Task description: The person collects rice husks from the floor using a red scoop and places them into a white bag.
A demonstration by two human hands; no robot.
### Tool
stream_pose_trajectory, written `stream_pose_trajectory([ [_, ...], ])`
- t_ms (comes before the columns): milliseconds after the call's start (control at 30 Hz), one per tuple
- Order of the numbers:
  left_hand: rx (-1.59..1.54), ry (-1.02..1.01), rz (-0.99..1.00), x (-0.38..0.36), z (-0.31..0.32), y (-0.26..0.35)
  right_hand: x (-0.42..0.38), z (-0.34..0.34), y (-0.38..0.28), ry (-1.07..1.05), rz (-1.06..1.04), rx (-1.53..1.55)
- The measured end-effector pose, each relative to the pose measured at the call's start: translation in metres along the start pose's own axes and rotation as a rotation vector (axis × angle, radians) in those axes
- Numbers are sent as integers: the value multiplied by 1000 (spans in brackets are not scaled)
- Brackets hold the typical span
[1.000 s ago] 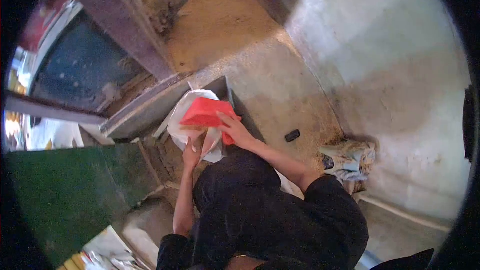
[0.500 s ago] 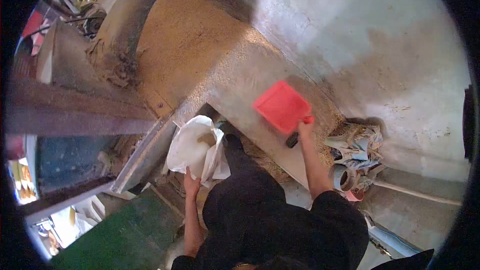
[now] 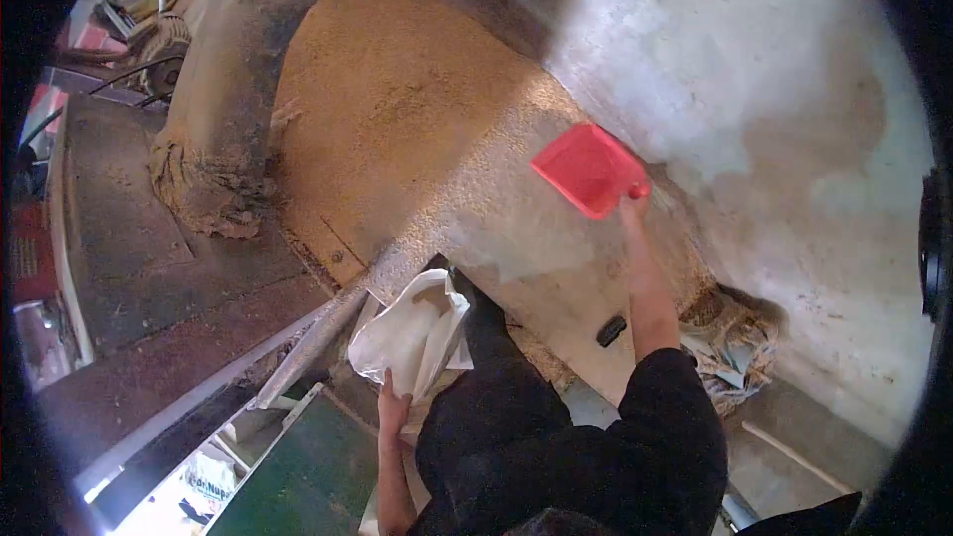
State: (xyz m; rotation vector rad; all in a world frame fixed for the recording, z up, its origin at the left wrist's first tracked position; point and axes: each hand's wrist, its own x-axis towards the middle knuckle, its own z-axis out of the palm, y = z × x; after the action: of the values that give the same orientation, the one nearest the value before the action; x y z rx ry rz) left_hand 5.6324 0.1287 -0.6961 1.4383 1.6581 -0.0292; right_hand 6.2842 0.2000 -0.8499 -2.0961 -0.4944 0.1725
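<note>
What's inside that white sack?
The white sack, held at its rim by the left hand, shows pale lining and a brownish patch, possibly grain; its sides hide anything deeper.

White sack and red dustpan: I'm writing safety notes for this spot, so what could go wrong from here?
The white sack has only the left hand at its rim, so its mouth might sag or tip.
The right hand holds the red dustpan by its handle; if that grip twisted, anything scooped could spill.
The small black object lies near the right arm and might get knocked.
</note>
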Motion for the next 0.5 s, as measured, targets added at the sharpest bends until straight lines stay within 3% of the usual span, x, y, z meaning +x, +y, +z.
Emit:
stream_pose_trajectory([
  [133,-3,20,-31,-2,3,1,48,100,-38,-216,71,303],
  [200,-46,-2,-105,-6,3,9,64,146,-58,47,-307,-18],
  [300,-88,3,-167,-6,7,6,73,191,-136,-146,-146,50],
  [400,-79,2,-191,-8,4,12,91,252,-153,-238,-143,87],
  [500,-112,41,-157,-10,8,6,76,286,-189,-186,-136,132],
])
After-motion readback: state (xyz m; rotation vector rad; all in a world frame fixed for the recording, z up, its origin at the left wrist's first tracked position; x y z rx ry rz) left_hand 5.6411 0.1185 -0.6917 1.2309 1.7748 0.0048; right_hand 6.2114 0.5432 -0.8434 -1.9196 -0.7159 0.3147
